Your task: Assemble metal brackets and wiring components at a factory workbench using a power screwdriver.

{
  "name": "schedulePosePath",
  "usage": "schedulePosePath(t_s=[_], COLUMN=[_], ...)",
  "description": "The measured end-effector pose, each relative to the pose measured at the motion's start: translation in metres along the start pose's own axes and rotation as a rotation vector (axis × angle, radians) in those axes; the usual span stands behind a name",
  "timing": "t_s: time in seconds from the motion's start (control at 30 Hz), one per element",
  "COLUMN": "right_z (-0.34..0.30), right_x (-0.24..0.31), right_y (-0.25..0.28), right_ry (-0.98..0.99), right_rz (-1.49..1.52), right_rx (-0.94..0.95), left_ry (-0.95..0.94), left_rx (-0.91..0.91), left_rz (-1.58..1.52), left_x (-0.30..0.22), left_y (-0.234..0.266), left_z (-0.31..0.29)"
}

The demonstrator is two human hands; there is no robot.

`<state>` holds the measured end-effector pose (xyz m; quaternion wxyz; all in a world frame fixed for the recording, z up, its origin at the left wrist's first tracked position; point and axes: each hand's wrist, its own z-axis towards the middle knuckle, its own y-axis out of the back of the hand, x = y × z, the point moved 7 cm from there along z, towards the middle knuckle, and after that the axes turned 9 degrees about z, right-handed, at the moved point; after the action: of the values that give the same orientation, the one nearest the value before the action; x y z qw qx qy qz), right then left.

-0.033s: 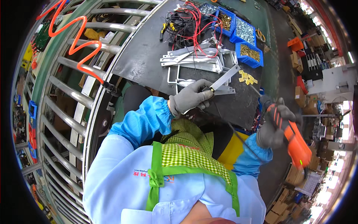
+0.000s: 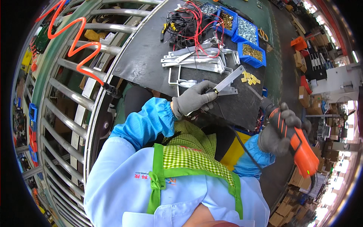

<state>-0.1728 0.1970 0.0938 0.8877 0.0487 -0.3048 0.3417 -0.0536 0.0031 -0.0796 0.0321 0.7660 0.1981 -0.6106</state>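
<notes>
Metal strip (image 2: 229, 81) pinched in the gloved left hand (image 2: 194, 99)
It juts forward-right of that hand; the right hand (image 2: 279, 132) wraps an orange power driver (image 2: 304, 158); yellow pieces (image 2: 250, 78) lie on the worktop (image 2: 145, 56) ahead, between both hands.

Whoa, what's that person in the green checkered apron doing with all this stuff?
They're working at a dark table in grey gloves. Their left hand holds a flat metal strip, and their right hand grips an orange power tool, out to the side and not touching the strip. On the table are more metal brackets, tangled red and black wires, blue bins of small metal parts and some little yellow pieces.
</notes>
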Motion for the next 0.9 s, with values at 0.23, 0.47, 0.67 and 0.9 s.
schedulePosePath(t_s=[0.23,0.47,0.67,0.9], right_z=[-0.013,-0.013,-0.015,-0.018], right_x=[0.047,0.041,0.04,0.041], right_y=[-0.052,-0.06,-0.059,-0.086], right_ry=[0.33,0.289,0.334,0.332], right_rz=[0.373,0.346,0.366,0.372], right_rx=[0.102,0.177,0.112,0.34], left_ry=[-0.034,-0.089,-0.083,-0.431], left_rx=[0.033,0.032,0.011,-0.198], left_rz=[0.058,0.088,0.104,0.472], left_x=[-0.006,-0.018,-0.02,-0.024], left_y=[-0.015,-0.023,-0.023,-0.02], left_z=[0.001,-0.008,-0.013,-0.013])
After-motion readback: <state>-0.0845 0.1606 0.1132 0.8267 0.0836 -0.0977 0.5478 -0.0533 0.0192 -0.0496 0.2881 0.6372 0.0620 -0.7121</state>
